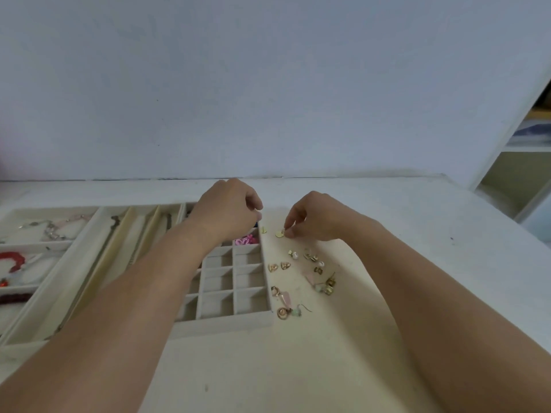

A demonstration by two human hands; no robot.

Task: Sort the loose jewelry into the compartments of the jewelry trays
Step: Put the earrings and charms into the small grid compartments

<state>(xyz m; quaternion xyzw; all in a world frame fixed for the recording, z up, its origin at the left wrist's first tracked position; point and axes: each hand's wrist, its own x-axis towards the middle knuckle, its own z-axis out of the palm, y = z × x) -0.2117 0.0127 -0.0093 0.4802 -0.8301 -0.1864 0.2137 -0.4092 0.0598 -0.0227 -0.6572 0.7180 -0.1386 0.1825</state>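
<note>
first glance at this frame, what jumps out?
Two bare arms reach in from the bottom: the right hand pinches at a small gold earring on the table, and the left hand curls over the far end of the grid tray. Loose earrings lie scattered right of that tray. A red bracelet sits in the far-left tray.

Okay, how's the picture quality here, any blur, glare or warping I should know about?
Head view: light is soft and even, no glare, only faint shadows under the hands. Wide-angle warping bends the table's far edge and stretches the forearms. The loose earrings by the grid tray look soft, fine detail unreadable.
</note>
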